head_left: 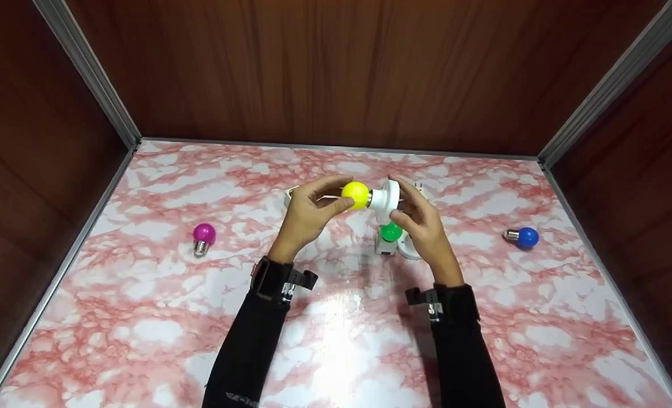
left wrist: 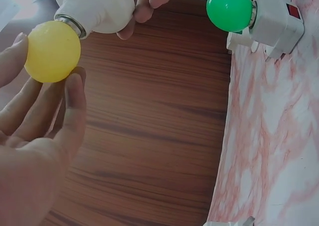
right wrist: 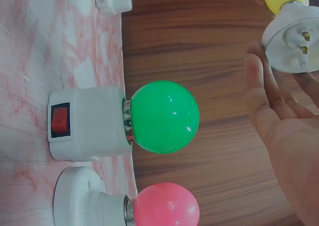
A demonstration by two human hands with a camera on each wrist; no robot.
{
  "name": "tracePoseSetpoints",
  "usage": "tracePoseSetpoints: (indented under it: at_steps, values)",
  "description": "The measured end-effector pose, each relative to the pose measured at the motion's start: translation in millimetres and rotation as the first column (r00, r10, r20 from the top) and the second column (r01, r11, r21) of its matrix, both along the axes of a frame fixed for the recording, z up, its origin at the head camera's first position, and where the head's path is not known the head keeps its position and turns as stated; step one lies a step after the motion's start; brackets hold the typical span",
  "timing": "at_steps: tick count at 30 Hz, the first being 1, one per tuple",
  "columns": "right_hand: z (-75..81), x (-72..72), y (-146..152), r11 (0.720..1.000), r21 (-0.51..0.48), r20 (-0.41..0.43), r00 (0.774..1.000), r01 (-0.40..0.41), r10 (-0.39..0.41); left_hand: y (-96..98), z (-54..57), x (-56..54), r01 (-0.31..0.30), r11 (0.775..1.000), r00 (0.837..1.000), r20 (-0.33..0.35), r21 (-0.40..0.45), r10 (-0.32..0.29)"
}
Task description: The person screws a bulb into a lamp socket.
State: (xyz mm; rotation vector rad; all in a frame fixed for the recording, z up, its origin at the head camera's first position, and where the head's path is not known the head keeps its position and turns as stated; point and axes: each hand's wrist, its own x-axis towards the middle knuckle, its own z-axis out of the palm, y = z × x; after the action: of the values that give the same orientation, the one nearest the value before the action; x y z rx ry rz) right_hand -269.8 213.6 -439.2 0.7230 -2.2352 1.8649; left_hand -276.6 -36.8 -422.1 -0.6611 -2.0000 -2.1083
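My left hand (head_left: 307, 218) pinches a yellow bulb (head_left: 355, 195) between thumb and fingertips. The bulb's metal base meets the neck of a white round lamp holder (head_left: 391, 198), which my right hand (head_left: 423, 226) grips by its wide flange. Both are held up above the table. In the right wrist view, brass terminals show on the holder's underside (right wrist: 299, 46). Below the hands a green bulb (right wrist: 164, 117) sits in a white square holder (right wrist: 92, 123) with a red switch. Beside it a pink bulb (right wrist: 167, 206) sits in a round white holder (right wrist: 82, 198); my right hand hides this bulb in the head view.
A purple bulb (head_left: 204, 237) lies on the left of the marbled table (head_left: 160, 334), a blue bulb (head_left: 527, 237) on the right. A white piece (head_left: 289, 196) stands behind my left hand. Brown wood-look panels (head_left: 336, 73) enclose the back and sides.
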Motion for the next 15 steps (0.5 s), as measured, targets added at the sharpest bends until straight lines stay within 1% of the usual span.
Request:
tracePoseSetpoints:
  at_steps: [4, 7, 9, 11, 15]
  values:
    - [0.5, 0.0, -0.2, 1.000, -0.015, 0.007, 1.000, -0.005, 0.005, -1.8, 0.7, 0.8, 0.052, 0.999, 0.998, -0.022, 0.011, -0.052]
    - [0.5, 1.0, -0.1, 1.000, -0.023, 0.011, 1.000, -0.006, 0.006, -3.0, 0.6, 1.1, 0.081, 0.997, 0.996, -0.023, 0.010, -0.080]
    - [0.3, 1.3, -0.4, 0.999, -0.037, 0.014, 1.000, -0.008, 0.008, -3.8, 0.1, 0.9, 0.084, 0.996, 0.996, -0.011, -0.003, -0.084]
    - [0.8, 2.0, -1.2, 0.999, -0.054, 0.019, 1.000, -0.008, 0.009, -4.6, 0.1, 1.0, 0.092, 0.996, 0.996, 0.015, -0.006, -0.092]
    - [4.4, 3.8, -3.8, 0.996, -0.088, 0.022, 1.000, -0.006, 0.008, -3.9, 0.5, 0.3, 0.095, 0.995, 0.994, 0.054, 0.028, -0.096]
